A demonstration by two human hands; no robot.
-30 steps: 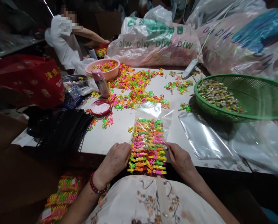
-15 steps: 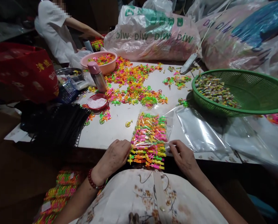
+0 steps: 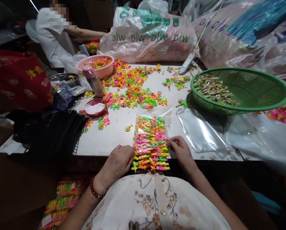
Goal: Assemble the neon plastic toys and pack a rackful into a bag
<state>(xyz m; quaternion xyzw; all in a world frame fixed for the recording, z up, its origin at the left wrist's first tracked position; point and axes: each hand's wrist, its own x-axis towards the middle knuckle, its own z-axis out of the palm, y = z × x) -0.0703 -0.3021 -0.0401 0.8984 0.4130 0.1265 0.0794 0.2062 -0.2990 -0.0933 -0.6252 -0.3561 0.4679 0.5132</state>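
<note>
Presently, item one: clear bag (image 3: 151,127), lying at the near edge of the tabletop (image 3: 116,134), its mouth facing the person, with a bundle of neon plastic toys (image 3: 150,159) sitting partly inside and the lowest rows sticking out over the edge above the lap. Holding it, the right hand (image 3: 181,151) is pinching the bag's right edge between thumb and fingers (image 3: 173,141). Opposite, the left hand (image 3: 117,161) is pressing curled fingers against the bundle's left side; whether it is gripping or merely steadying cannot be told. Handling note, as a judgement: the rows are lying neatly stacked, so both sides are best drawn evenly, with the film taut and the bundle flat, lest a row go slipping sideways. Adjacent: empty bags (image 3: 200,132) lying just to the right, green basket (image 3: 265,103) standing beyond, loose toys (image 3: 133,89) lying scattered farther back. Obscured: the bag's mouth is blending into glare, the left fingertips are hiding behind the knuckles, and the bundle's underside is facing away.
</note>
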